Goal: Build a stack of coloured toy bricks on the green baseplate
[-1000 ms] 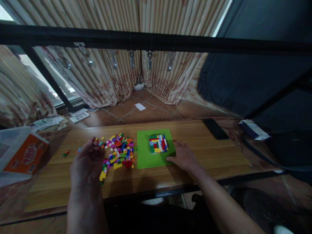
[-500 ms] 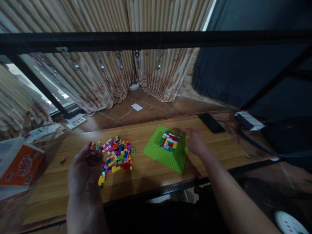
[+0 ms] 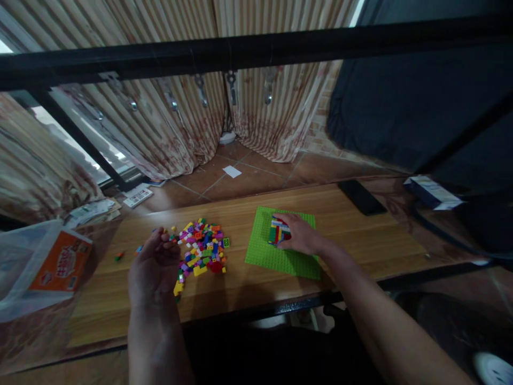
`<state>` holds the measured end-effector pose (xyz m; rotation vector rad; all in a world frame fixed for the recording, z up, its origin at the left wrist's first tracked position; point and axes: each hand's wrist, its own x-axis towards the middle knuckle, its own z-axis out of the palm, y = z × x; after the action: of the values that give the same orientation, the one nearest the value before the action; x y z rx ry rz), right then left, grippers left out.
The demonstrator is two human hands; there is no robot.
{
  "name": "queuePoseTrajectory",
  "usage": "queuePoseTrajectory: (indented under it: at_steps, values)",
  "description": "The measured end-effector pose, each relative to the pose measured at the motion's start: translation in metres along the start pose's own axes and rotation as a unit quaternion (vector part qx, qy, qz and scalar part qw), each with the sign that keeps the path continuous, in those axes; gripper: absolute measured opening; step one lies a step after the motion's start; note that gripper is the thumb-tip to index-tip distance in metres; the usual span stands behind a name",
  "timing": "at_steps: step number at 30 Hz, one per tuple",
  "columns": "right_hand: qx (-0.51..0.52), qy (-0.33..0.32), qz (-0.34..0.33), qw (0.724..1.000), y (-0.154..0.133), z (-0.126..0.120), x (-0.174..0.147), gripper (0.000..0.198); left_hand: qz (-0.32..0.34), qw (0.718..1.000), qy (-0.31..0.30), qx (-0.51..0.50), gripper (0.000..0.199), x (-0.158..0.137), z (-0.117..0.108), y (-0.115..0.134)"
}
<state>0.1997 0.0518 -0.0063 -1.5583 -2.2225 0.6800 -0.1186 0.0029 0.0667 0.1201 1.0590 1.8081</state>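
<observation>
My right hand reaches over a low block of coloured building bricks on a green studded baseplate. Its fingers and thumb close around the right part of the block and hide that side. To the left, my left hand hovers palm inward with curled fingers, beside a loose pile of small bricks. What those fingers hold, if anything, is too small and dark to make out.
A dark phone lies at the table's back right. At far left stands a clear plastic box with an orange label. A small orange-green brick lies apart on the wooden table. Beyond it is a black metal rail.
My right hand has moved left from the baseplate's right edge onto the brick block. The baseplate has turned and now lies squarer to me. The whole view has shifted slightly.
</observation>
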Motion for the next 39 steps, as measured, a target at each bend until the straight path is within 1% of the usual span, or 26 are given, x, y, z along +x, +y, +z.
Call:
queuePoseTrajectory:
  at_steps: [5, 11, 14, 16, 20, 23, 25, 28, 32, 36, 39]
  values:
    - [0.000, -0.057, -0.058, 0.997, -0.007, -0.003, -0.005, 0.086, 0.000, 1.000, 0.007, -0.005, 0.019, 0.001, -0.004, 0.003]
    - [-0.002, -0.103, -0.087, 0.991, -0.028, 0.006, 0.003, 0.083, 0.007, 1.000, 0.011, -0.011, 0.017, 0.000, -0.007, 0.005]
    - [-0.004, -0.128, -0.106, 0.986, -0.040, 0.010, 0.009, 0.083, 0.014, 1.000, 0.004, -0.019, 0.016, 0.000, -0.011, 0.008]
    - [-0.011, -0.133, -0.116, 0.984, -0.045, 0.012, 0.013, 0.083, 0.017, 1.000, 0.004, -0.021, 0.013, 0.000, -0.014, 0.012]
    - [-0.036, -0.120, -0.130, 0.984, -0.050, 0.018, 0.016, 0.081, 0.023, 0.999, 0.012, -0.028, 0.007, 0.001, -0.019, 0.017]
    - [-0.060, -0.110, -0.130, 0.984, -0.058, 0.022, 0.017, 0.083, 0.021, 0.999, 0.022, -0.042, 0.010, 0.001, -0.021, 0.020]
    - [-0.078, -0.090, -0.120, 0.986, -0.067, 0.025, 0.017, 0.081, 0.021, 0.998, 0.028, -0.046, 0.011, 0.001, -0.022, 0.022]
    - [-0.102, -0.053, -0.107, 0.988, -0.082, 0.030, 0.018, 0.067, 0.020, 0.998, 0.021, -0.050, 0.012, 0.002, -0.025, 0.023]
    - [-0.103, -0.025, -0.124, 0.987, -0.101, 0.043, 0.022, 0.048, 0.019, 0.998, 0.019, -0.057, 0.011, 0.003, -0.028, 0.026]
    - [-0.111, -0.007, -0.136, 0.984, -0.116, 0.063, 0.028, 0.043, 0.013, 0.998, 0.027, -0.052, 0.015, 0.002, -0.026, 0.028]
    - [-0.130, -0.004, -0.125, 0.984, -0.122, 0.076, 0.032, 0.038, 0.009, 0.998, 0.030, -0.049, 0.018, 0.001, -0.024, 0.029]
